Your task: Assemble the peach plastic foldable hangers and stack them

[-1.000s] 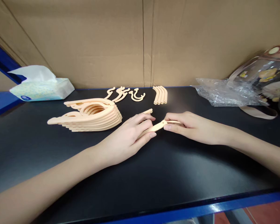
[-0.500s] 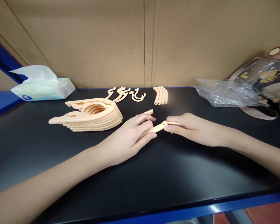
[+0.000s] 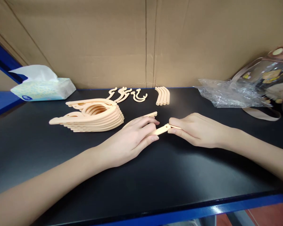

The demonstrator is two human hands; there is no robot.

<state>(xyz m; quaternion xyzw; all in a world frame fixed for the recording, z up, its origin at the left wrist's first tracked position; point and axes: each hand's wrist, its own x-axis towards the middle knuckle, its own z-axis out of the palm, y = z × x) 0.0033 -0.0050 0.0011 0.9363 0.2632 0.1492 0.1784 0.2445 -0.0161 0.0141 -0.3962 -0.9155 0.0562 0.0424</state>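
Black tabletop [image 3: 155, 175] right of the hanger stack [image 3: 94, 116]: both hands have edged closer, left hand [image 3: 129, 138] and right hand [image 3: 198, 130] pinching a peach hanger arm [image 3: 160, 129], its joint seemingly nearer closing.

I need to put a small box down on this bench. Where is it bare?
Bare: the tabletop between the forearms and the front edge, and left of the hanger stack. Crowded: back edge with hooks, curved strips, plastic bag.

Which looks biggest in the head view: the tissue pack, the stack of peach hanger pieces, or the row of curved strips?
1. stack of peach hanger pieces
2. tissue pack, though it lies farther back
3. row of curved strips
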